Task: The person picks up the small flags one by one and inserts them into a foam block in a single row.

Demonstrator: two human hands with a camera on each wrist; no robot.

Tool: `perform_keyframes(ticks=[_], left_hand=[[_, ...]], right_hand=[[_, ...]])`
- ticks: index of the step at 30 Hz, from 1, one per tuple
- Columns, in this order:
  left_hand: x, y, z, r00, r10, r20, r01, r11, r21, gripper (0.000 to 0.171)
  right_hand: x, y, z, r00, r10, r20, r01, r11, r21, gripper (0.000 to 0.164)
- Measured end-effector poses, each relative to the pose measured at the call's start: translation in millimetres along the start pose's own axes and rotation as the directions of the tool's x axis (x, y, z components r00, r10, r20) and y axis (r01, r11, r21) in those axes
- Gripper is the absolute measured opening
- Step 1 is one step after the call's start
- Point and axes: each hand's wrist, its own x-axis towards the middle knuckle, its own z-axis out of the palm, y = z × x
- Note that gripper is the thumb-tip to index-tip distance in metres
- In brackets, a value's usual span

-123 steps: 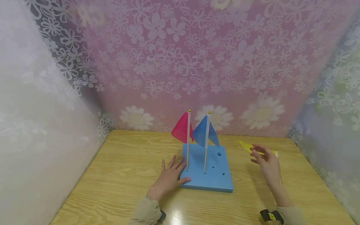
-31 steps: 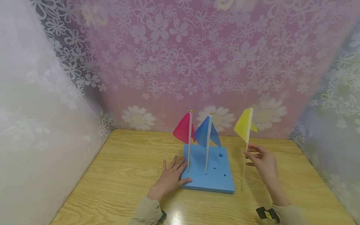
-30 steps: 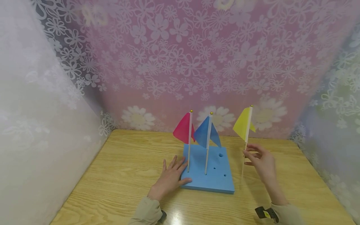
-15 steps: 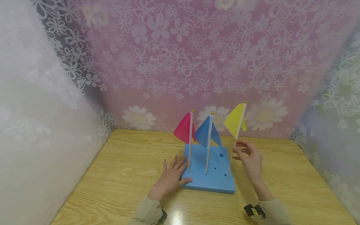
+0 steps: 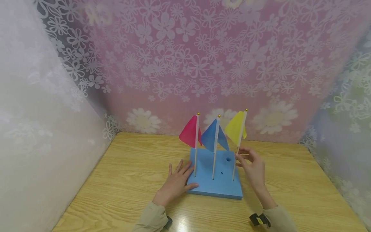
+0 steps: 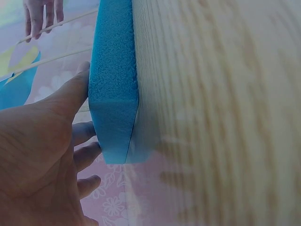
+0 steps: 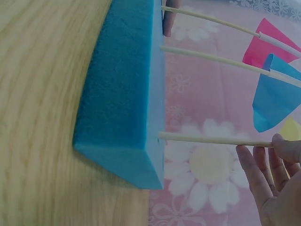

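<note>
A blue foam block [image 5: 208,188] lies on the table, its top pierced by holes. My left hand [image 5: 174,184] rests on its left edge with fingers spread, thumb on the top near the front. In the left wrist view the thumb and fingers lie along the block's side [image 6: 113,61]. A pink flag [image 5: 189,132] and a blue flag [image 5: 210,137] stand upright in the block. My right hand [image 5: 252,166] pinches the stick of a yellow flag [image 5: 236,127], which leans slightly right. In the right wrist view the lower end of this stick [image 7: 207,139] meets the block's top at the right-front hole.
Two holes show in the block's top, a larger one [image 5: 228,159] at the back right and a small one [image 5: 222,173] nearer the middle. The wooden table [image 5: 130,167] ends at a flowered pink curtain [image 5: 185,64], with pale curtains at both sides.
My right hand has picked the yellow flag up from the table, turned it upright and carried it left, bringing its stick's end down to the block's right-front hole. My left hand has stayed put.
</note>
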Motion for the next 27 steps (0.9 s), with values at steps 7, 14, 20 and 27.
perform_keyframes(ticks=[7,14,20,27], left_hand=[[0.4,-1.0,0.9,1.0,-0.002,0.0,0.002,1.0,0.004,0.074],[0.3,0.1,0.8,1.0,0.014,-0.013,-0.014,1.0,-0.006,0.074],[2.3,-3.0,3.7,0.999,0.031,-0.015,-0.031,0.999,-0.033,0.075],[2.7,-12.4,0.1,1.0,0.023,-0.019,-0.025,0.994,-0.109,0.074]], right_hand=[[-11.7,-26.9,-0.8,0.997,-0.034,0.063,0.037,0.998,-0.041,0.022],[-13.3,-0.9,-4.8,0.995,-0.055,0.085,0.059,0.997,-0.05,0.024],[-11.1,15.2,-7.2,0.995,-0.057,0.088,0.063,0.996,-0.065,0.025],[-12.7,1.0,-7.1,0.992,-0.07,0.101,0.079,0.993,-0.086,0.022]])
